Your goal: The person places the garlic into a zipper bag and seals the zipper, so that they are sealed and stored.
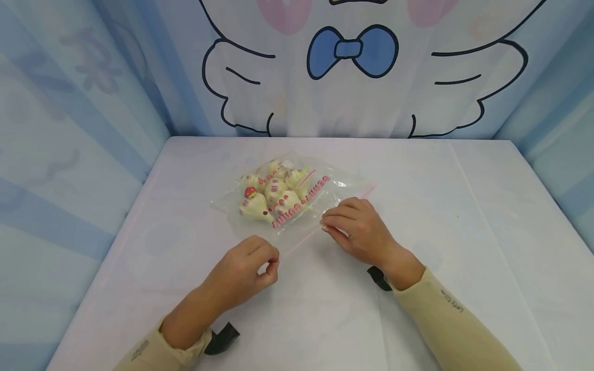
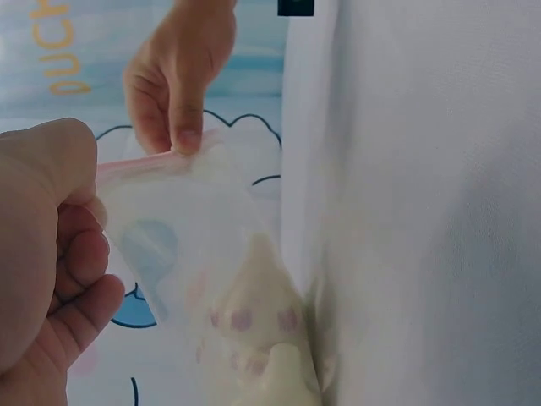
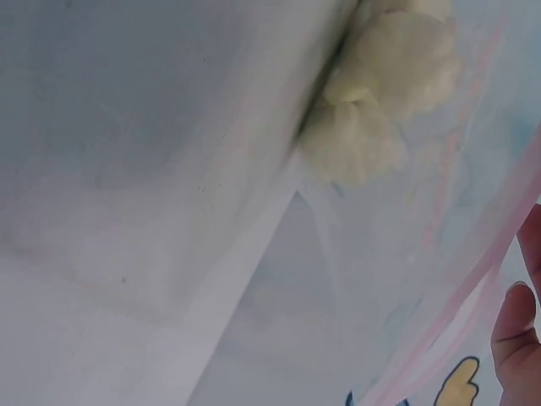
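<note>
A clear zip bag [image 1: 341,181] with a pink zip strip [image 1: 303,239] and red printing lies tilted on the table. Inside are several pale yellow, bulb-shaped figures [image 1: 276,189] with purple spots, one bearing a small red piece [image 1: 250,192]. At the bag's near left corner, my left hand [image 1: 246,268] pinches the end of the strip between thumb and curled forefinger. Farther along the same edge, my right hand [image 1: 357,232] pinches the strip with thumb and fingertips. In the left wrist view, the zip edge stretches between both hands, raised above the figures [image 2: 262,313].
White cloth covers the table [image 1: 441,206]. Behind it hangs a curtain [image 1: 352,103] printed with a cartoon figure and a blue bow; more curtain [image 1: 55,206] closes in the left side. Black straps [image 1: 223,340] stick out from both wrists.
</note>
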### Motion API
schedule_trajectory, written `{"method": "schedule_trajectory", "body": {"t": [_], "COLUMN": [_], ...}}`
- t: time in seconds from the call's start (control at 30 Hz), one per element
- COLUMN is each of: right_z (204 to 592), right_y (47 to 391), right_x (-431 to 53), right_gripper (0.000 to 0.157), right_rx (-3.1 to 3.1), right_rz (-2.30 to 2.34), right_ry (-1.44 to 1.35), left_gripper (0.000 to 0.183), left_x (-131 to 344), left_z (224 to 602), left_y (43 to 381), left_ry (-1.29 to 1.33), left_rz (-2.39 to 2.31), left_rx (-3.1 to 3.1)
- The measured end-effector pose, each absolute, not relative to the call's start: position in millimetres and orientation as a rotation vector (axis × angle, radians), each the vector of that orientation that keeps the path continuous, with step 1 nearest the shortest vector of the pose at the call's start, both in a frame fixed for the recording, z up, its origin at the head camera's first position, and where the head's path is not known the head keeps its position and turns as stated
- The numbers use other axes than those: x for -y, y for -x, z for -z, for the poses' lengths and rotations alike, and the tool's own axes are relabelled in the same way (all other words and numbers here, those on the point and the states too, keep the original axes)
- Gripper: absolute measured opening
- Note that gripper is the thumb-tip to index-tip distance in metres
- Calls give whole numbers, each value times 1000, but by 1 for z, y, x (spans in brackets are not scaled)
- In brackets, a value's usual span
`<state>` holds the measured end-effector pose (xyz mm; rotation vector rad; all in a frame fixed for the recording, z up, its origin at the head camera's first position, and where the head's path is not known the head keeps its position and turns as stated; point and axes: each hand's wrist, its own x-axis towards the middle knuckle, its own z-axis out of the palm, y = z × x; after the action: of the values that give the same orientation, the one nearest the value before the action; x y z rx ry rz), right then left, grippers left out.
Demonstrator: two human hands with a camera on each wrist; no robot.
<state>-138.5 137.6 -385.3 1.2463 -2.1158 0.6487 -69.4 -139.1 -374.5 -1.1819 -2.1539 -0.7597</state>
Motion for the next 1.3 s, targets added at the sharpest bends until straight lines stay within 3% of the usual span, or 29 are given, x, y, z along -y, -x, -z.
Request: {"method": "schedule_trajectory", "body": {"t": [1.3], "right_z": [385], "right_y": [159], "right_x": [-177], "right_gripper": [17], "right_rx": [2229], "right_rz": [-670], "right_ry": [-975], "left_gripper": [26], "left_x": [141], "left_z": [371], "left_y": [65], "left_ry": [1183], "left_rz": [756], "left_rx": [2286]}}
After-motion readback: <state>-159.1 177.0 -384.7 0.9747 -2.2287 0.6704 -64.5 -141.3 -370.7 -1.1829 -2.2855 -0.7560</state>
